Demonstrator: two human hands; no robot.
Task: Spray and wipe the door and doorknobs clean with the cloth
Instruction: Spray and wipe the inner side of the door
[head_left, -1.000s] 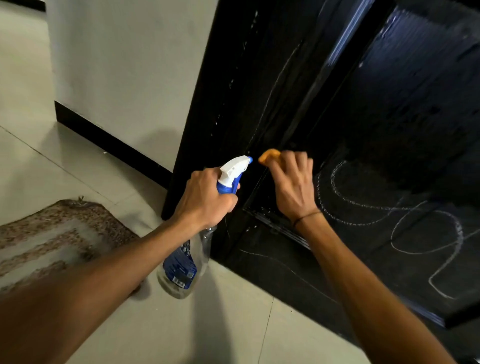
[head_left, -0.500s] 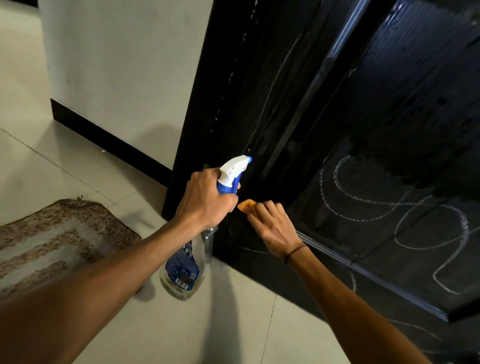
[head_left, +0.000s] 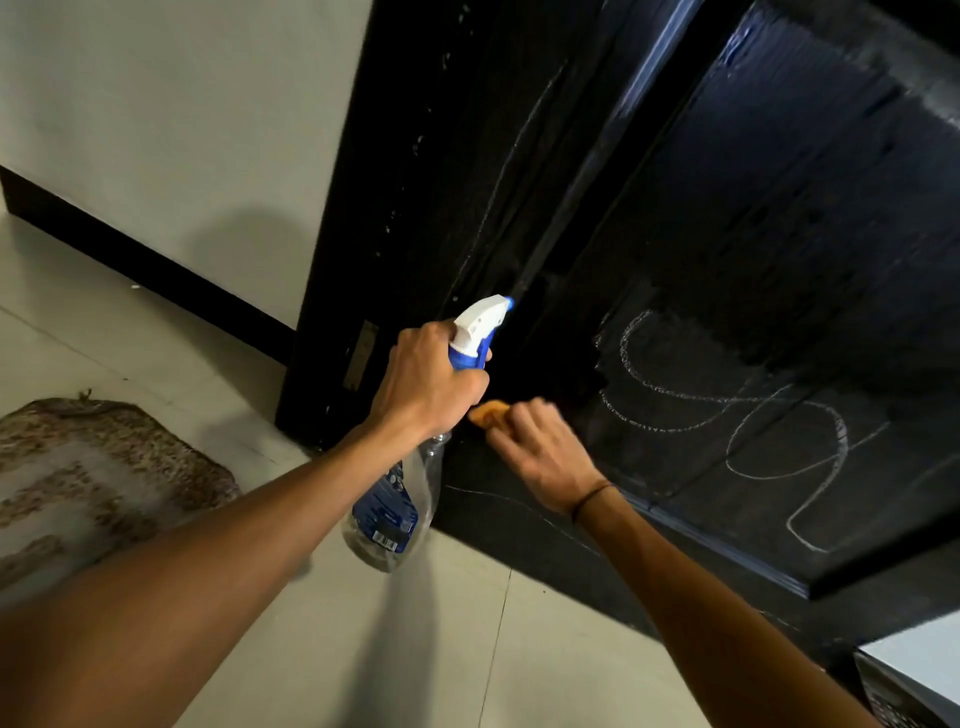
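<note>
I see my left hand with its fingers curled tight round the neck of the spray bottle, whose white and blue trigger head points up and to the right from my knuckles toward the door. The clear body of the bottle hangs below my fist, over the floor. Just to the right of those fingers, my right hand presses the orange cloth against the lower part of the black door; its fingers are bent over the cloth and pinch it, and only the cloth's left end shows beyond my fingertips. The cloth lies almost touching my left fist. Right of my right fingers, white chalk scribbles loop across the door panel. Far left of my left fingers a brown mat lies on the floor, below the white wall.
</note>
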